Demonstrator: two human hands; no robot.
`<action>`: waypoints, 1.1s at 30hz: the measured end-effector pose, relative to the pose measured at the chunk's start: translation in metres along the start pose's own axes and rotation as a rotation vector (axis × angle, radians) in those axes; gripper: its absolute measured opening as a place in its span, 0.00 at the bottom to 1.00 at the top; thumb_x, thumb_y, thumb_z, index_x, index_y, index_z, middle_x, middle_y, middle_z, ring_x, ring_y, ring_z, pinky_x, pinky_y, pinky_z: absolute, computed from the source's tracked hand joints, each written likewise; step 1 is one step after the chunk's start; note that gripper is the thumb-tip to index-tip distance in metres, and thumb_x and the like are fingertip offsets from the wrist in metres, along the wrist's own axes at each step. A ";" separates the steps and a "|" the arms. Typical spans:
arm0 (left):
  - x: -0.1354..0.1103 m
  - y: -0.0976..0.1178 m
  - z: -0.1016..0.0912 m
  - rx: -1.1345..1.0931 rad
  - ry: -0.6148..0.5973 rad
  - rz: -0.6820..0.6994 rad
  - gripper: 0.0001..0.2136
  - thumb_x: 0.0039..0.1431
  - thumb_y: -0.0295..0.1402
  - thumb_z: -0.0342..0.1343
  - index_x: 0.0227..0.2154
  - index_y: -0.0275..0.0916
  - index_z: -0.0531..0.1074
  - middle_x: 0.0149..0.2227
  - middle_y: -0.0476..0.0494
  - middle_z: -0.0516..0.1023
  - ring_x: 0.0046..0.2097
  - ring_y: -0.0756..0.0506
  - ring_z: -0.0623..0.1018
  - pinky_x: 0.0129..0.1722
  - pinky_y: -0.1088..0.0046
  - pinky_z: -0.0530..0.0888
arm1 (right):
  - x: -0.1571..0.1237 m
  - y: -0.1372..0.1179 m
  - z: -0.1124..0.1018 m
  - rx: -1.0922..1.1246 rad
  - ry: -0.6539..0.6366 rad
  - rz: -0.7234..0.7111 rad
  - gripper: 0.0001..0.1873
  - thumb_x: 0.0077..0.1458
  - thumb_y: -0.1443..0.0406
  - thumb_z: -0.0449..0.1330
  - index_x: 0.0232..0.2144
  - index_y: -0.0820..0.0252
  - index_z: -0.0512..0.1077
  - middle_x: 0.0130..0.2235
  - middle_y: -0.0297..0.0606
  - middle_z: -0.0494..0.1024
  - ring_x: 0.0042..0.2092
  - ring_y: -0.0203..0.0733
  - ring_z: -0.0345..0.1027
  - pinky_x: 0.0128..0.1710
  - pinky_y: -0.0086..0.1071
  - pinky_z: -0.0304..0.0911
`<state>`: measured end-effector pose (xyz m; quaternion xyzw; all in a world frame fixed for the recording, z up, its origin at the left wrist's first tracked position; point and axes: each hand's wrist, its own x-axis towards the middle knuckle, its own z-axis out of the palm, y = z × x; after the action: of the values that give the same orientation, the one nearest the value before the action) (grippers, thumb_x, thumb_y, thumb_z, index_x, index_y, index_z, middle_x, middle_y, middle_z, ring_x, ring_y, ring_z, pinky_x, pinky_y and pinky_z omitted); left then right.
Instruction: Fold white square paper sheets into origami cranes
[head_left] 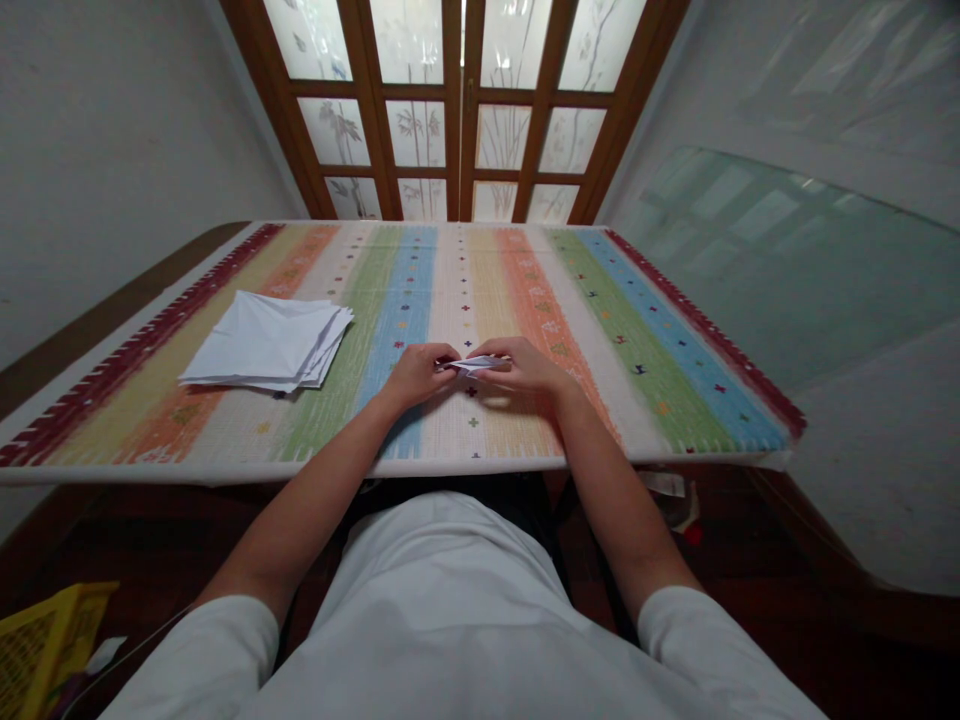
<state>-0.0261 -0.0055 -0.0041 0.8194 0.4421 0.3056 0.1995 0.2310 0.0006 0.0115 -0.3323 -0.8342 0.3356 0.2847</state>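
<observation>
A small piece of folded white paper is held between my two hands, just above the striped tablecloth near the table's front. My left hand pinches its left end, fingers closed on it. On the other side, my right hand grips the right part, with the thumb and fingers closed around it. Some of the paper's folds are hidden behind my fingers. To the left lies a stack of white paper sheets, loosely piled with uneven edges.
The table's striped cloth has dark red borders at both sides. Paned wooden doors stand beyond the far edge. A glass panel leans at the right wall. A yellow plastic crate sits low at the left.
</observation>
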 end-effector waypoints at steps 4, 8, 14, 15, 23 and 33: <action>0.000 0.002 -0.002 -0.084 0.011 -0.067 0.09 0.58 0.29 0.64 0.39 0.36 0.87 0.32 0.44 0.85 0.32 0.47 0.77 0.38 0.71 0.72 | 0.000 0.001 0.000 -0.020 0.019 -0.018 0.25 0.53 0.52 0.75 0.49 0.60 0.87 0.45 0.44 0.88 0.44 0.50 0.80 0.45 0.37 0.70; 0.001 0.004 -0.005 -0.153 -0.027 -0.107 0.09 0.57 0.32 0.63 0.37 0.36 0.86 0.31 0.45 0.84 0.32 0.48 0.76 0.35 0.72 0.68 | 0.002 0.002 -0.001 0.005 0.023 0.048 0.23 0.55 0.53 0.71 0.48 0.60 0.87 0.44 0.44 0.88 0.43 0.49 0.79 0.44 0.36 0.69; 0.002 0.004 -0.009 -0.215 -0.186 -0.090 0.16 0.63 0.44 0.62 0.31 0.35 0.83 0.26 0.48 0.76 0.29 0.49 0.69 0.31 0.72 0.62 | 0.005 -0.006 -0.005 0.032 -0.021 0.205 0.21 0.56 0.50 0.64 0.34 0.62 0.86 0.32 0.39 0.82 0.33 0.41 0.70 0.34 0.33 0.61; 0.002 0.004 -0.009 -0.220 -0.204 -0.089 0.17 0.63 0.46 0.62 0.32 0.34 0.83 0.26 0.48 0.76 0.29 0.49 0.69 0.31 0.71 0.62 | 0.005 -0.008 -0.005 0.040 -0.039 0.229 0.22 0.55 0.50 0.64 0.34 0.63 0.85 0.30 0.38 0.80 0.32 0.40 0.68 0.33 0.33 0.59; -0.004 0.005 -0.003 -0.149 -0.186 -0.055 0.24 0.57 0.37 0.71 0.57 0.39 0.80 0.27 0.54 0.76 0.30 0.48 0.72 0.34 0.72 0.66 | 0.006 -0.002 0.002 -0.044 -0.075 0.272 0.17 0.55 0.52 0.61 0.26 0.60 0.77 0.25 0.34 0.71 0.29 0.38 0.59 0.29 0.34 0.51; -0.006 0.007 0.003 -0.094 -0.194 -0.007 0.27 0.57 0.30 0.72 0.59 0.42 0.74 0.49 0.39 0.86 0.41 0.44 0.83 0.44 0.68 0.76 | 0.007 0.006 0.009 -0.169 -0.040 0.244 0.15 0.57 0.55 0.60 0.25 0.59 0.75 0.26 0.34 0.71 0.29 0.38 0.60 0.30 0.35 0.49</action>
<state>-0.0225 -0.0143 -0.0044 0.8333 0.4087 0.2447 0.2804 0.2230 0.0060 0.0031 -0.4470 -0.8185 0.3030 0.1961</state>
